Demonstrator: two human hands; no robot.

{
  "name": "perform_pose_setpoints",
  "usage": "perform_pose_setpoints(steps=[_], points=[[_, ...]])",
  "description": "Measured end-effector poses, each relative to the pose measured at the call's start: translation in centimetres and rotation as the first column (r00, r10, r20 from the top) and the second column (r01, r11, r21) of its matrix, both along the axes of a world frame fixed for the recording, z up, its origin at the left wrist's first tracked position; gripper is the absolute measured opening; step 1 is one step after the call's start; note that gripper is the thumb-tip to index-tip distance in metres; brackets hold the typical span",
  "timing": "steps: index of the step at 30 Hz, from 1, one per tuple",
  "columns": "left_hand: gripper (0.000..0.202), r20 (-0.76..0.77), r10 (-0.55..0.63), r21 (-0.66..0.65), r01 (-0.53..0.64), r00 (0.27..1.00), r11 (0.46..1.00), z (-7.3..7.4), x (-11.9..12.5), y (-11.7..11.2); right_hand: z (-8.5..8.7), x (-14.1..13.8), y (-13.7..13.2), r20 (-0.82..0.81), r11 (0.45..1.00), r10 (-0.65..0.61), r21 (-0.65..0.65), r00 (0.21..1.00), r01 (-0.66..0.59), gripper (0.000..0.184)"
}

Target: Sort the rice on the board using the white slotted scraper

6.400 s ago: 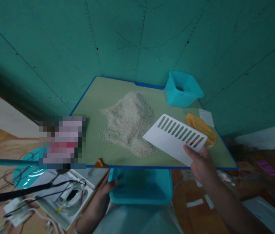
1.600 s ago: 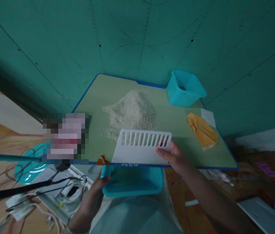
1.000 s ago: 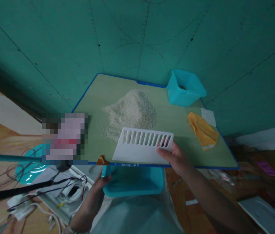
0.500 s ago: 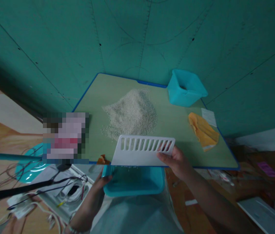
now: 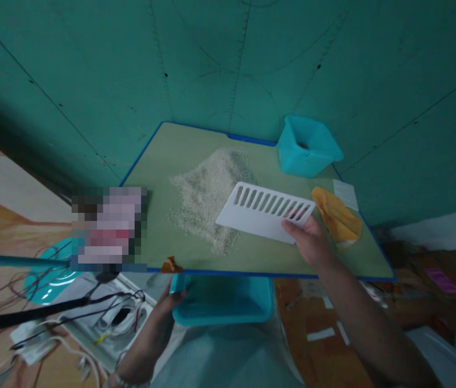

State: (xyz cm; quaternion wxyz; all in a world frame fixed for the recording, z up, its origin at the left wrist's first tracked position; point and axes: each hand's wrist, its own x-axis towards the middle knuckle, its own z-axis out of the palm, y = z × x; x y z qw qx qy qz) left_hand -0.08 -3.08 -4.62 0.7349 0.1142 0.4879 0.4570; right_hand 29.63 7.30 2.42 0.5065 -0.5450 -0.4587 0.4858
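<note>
My right hand point(image 5: 309, 237) is closed on the right end of a white slotted plastic scraper point(image 5: 258, 223). The scraper is tilted over the right front side of a heap of white, rice-like grains point(image 5: 207, 188), hiding part of it. Whether its lower edge touches the board cannot be made out. My left hand point(image 5: 167, 307) grips the left end of a turquoise plastic bin point(image 5: 222, 318), thumb over the rim. The bin is below the table's front edge, against my lap, its opening facing up.
The heap lies on a small green table point(image 5: 155, 242) with a blue edge. A turquoise basket point(image 5: 309, 148) stands at the back right, near a yellow cloth point(image 5: 339, 218) and a white packet point(image 5: 346, 194). A brown scrap point(image 5: 170, 265) lies at the front edge. Cables point(image 5: 118, 318) are lower left.
My right hand has lifted the scraper from the front edge back and to the right, beside the heap. Some grains now show nearer the front. My left hand and the bin stay put.
</note>
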Motion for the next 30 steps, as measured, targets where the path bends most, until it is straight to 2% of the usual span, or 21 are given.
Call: perform_pose_setpoints(steps=[4,8,20,25,30], points=[[0.031,0.032,-0.031,0.027,0.03,0.999,0.999,-0.5,-0.2,-0.2,-0.6,-0.1,0.1,-0.012,0.998,0.053,-0.034,0.999,-0.054,0.025],[0.028,0.036,-0.014,0.045,0.013,0.999,0.999,-0.1,-0.1,-0.1,-0.8,-0.5,-0.6,0.004,0.995,0.081,-0.056,0.997,-0.081,0.027],[0.027,0.007,-0.01,0.006,0.01,1.0,1.0,-0.2,-0.1,0.2,0.1,-2.1,-3.1,-0.031,0.972,0.129,-0.195,0.991,-0.132,0.028],[0.03,0.018,-0.028,0.008,0.028,0.999,1.0,0.1,-0.1,0.1,0.4,-2.5,-4.2,-0.012,0.972,0.134,-0.192,0.991,-0.134,0.026],[0.027,-0.009,-0.023,0.026,0.023,1.0,0.999,-0.4,-0.2,0.2,0.6,-2.5,-4.9,-0.028,0.969,0.169,-0.179,0.985,-0.171,0.027]])
